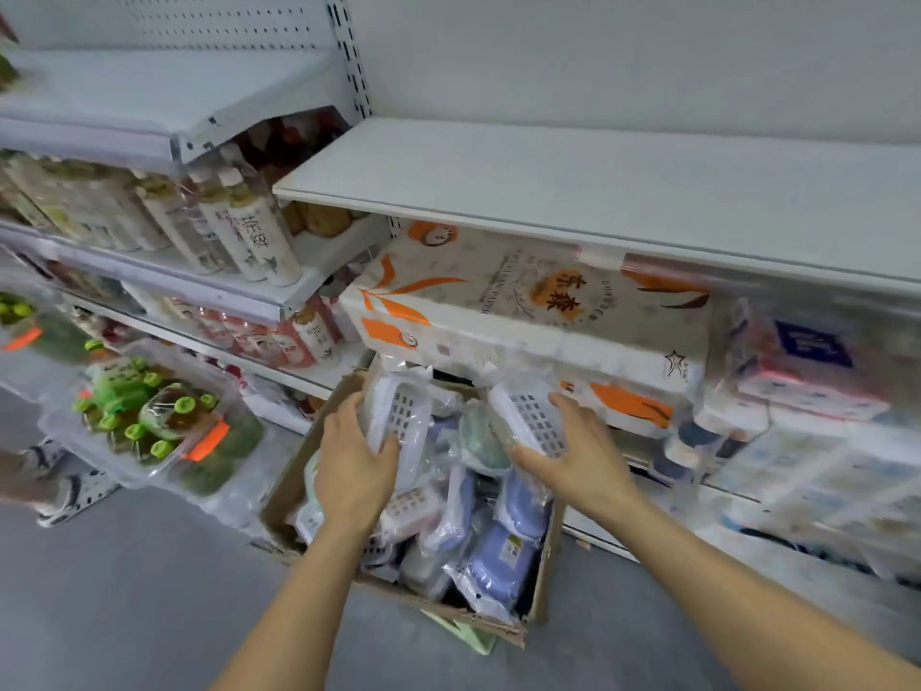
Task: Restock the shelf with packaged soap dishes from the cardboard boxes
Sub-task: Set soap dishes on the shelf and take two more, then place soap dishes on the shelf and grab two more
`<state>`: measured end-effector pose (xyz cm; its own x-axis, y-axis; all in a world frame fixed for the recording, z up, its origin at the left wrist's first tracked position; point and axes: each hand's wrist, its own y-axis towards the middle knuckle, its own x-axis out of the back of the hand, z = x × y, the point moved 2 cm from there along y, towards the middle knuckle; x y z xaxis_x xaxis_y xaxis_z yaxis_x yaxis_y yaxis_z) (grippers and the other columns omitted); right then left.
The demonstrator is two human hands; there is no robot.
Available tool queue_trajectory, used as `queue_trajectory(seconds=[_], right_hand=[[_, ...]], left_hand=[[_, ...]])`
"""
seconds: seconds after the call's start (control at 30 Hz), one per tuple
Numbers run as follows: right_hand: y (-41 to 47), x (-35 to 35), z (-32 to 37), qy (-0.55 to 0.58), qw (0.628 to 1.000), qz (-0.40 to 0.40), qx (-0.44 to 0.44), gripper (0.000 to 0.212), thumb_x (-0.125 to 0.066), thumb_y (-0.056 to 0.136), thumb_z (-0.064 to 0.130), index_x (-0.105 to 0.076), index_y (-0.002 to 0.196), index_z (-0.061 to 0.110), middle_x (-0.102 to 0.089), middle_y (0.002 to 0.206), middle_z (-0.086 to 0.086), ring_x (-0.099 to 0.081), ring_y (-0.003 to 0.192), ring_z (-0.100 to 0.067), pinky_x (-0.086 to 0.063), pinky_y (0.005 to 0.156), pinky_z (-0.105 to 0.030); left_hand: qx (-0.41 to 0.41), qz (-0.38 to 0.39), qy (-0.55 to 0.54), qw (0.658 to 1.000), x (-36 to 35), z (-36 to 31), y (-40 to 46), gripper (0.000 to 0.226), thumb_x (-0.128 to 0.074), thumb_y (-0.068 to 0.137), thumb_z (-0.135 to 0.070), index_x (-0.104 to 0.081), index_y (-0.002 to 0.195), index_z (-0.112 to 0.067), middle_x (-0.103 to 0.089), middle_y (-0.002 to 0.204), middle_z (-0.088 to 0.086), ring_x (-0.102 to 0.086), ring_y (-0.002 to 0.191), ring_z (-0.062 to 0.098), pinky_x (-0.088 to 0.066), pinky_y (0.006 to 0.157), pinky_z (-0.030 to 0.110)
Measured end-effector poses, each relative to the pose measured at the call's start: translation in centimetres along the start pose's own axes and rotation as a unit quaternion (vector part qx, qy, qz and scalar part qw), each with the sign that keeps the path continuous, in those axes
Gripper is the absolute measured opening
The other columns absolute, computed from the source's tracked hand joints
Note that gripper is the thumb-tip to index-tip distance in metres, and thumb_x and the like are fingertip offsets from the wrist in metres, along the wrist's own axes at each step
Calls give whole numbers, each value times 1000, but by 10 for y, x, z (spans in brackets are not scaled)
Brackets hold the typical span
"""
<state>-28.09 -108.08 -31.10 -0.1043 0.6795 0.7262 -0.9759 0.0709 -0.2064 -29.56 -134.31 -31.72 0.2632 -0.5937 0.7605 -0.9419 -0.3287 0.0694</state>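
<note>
An open cardboard box (286, 483) stands on the floor, filled with several bagged soap dishes in white, blue and green. My left hand (356, 456) grips a white slotted soap dish in a clear bag (403, 408), lifted above the box. My right hand (580, 451) grips a second white bagged soap dish (531, 416) beside it. A bare white shelf (598, 192) runs above and behind the box.
Packs of tissue paper (523, 301) fill the shelf right behind the box. Bottled drinks (249, 231) stand on the shelves to the left. A wrapped case of green-capped bottles (149, 416) sits on the floor left of the box. Someone's shoes (65, 486) show at the far left.
</note>
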Motion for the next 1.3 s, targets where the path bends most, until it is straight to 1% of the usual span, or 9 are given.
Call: queue_trajectory(seconds=[0.17, 0.3, 0.4, 0.6, 0.77, 0.87, 0.93, 1.1, 1.3], right_hand=[[23, -80, -20, 14, 994, 78, -81, 88, -51, 82, 73, -18, 152, 30, -14, 159, -4, -18, 146, -27, -27, 115, -42], [32, -139, -48, -5, 971, 224, -87, 78, -44, 93, 65, -6, 155, 37, 16, 162, 5, 12, 150, -26, -4, 122, -44], [40, -157, -54, -56, 957, 275, -73, 73, -41, 99, 54, 3, 155, 37, 17, 162, 6, 9, 150, -26, -2, 120, -42], [51, -153, -49, -110, 945, 303, -54, 75, -44, 97, 52, -6, 157, 27, -3, 164, -1, -2, 149, -28, -12, 121, -39], [36, -90, -34, -66, 965, 255, -10, 62, -51, 98, 37, -32, 150, 11, -36, 150, -12, -36, 136, -27, -32, 112, -32], [19, -34, -28, -40, 980, 187, 51, 49, -54, 92, 38, -49, 138, 21, -54, 133, -2, -55, 114, -17, -45, 100, -38], [3, 11, -31, -62, 987, 116, 94, 52, -54, 91, 42, -46, 140, 27, -50, 135, 10, -49, 120, -10, -41, 104, -37], [-54, 138, -63, -112, 978, -93, 148, 54, -48, 95, 47, -39, 146, 29, -40, 148, 6, -35, 137, -16, -34, 110, -39], [-122, 292, -132, -158, 937, -270, 153, 60, -48, 85, 49, -50, 138, 21, -50, 142, 0, -44, 130, -20, -41, 103, -39]], left_hand=[[30, 53, 67, 996, -37, 46, 2, 74, -60, 94, -28, -19, 155, -27, -31, 151, 15, -34, 135, 37, -40, 99, 50], [-18, 198, 107, 974, -81, 64, -11, 88, -45, 95, -61, 12, 156, -34, 9, 165, -2, -1, 151, 25, -25, 116, 50], [-74, 247, 160, 953, -98, 66, -5, 67, -24, 101, -58, 14, 153, -42, 18, 163, -11, 7, 152, 17, -17, 118, 50], [-98, 349, 224, 905, -118, 52, 2, 68, -36, 102, -47, 4, 156, -39, 17, 164, -8, 7, 152, 23, -14, 119, 54], [-96, 331, 212, 914, -102, 25, 0, 68, -47, 98, -43, -14, 156, -31, -8, 165, 2, -9, 150, 26, -27, 116, 53], [-129, 284, 187, 931, -80, -12, -8, 67, -49, 98, -46, -23, 155, -24, -27, 159, 5, -23, 145, 26, -30, 115, 43], [-201, 223, 177, 937, -64, -51, -22, 67, -43, 95, -55, -33, 151, -21, -41, 151, 4, -34, 140, 25, -33, 113, 41], [-375, 64, 126, 916, -46, -179, -79, 61, -41, 90, -58, -52, 136, -19, -59, 128, 2, -53, 123, 28, -48, 99, 45], [-478, 3, 7, 878, -65, -350, -162, 56, -49, 89, -50, -54, 134, -15, -60, 125, 3, -54, 118, 27, -48, 96, 45]])
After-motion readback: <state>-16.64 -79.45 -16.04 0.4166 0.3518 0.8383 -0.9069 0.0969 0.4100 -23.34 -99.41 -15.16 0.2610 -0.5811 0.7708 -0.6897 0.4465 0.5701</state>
